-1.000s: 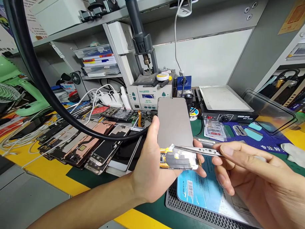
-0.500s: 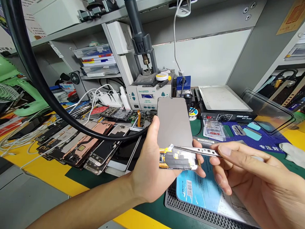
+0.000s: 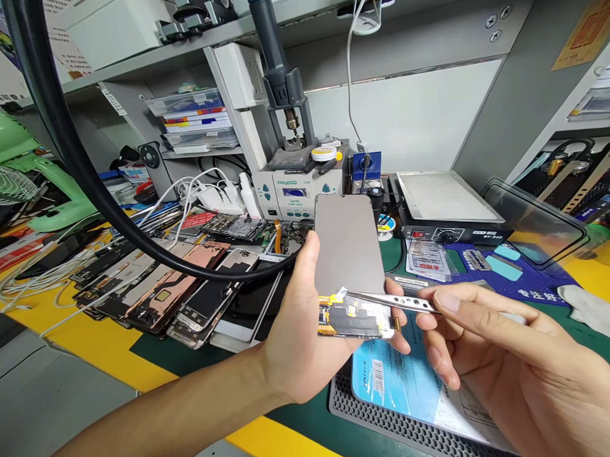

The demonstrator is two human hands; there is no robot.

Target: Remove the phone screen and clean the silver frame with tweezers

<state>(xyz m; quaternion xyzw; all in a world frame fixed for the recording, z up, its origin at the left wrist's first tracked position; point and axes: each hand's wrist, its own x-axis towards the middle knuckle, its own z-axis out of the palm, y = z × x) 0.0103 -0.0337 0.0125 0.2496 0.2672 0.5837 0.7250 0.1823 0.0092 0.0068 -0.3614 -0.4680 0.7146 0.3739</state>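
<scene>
My left hand [image 3: 302, 322] is closed around a phone screen panel [image 3: 349, 247], its grey back toward me. Flex circuitry [image 3: 354, 317] with gold and black patches runs along the panel's lower end. Between the thumb and fingers of my right hand [image 3: 501, 349] is a pair of metal tweezers [image 3: 397, 302], pointing left. Their tips are at a small white piece [image 3: 341, 293] near the upper edge of the circuitry; whether they grip it I cannot tell. Below the hands lies a blue and white packet [image 3: 400, 378] on a grey perforated mat [image 3: 349, 407].
Several dismantled phones [image 3: 177, 284] lie to the left on the bench. A black cable [image 3: 110, 215] loops across the front left. Behind stand a soldering station [image 3: 296, 188] and a flat heating plate [image 3: 451, 200]. A green fan [image 3: 57, 173] is at far left.
My right hand has shifted very slightly to the left with the tweezers. The panel in my left hand stays almost in place.
</scene>
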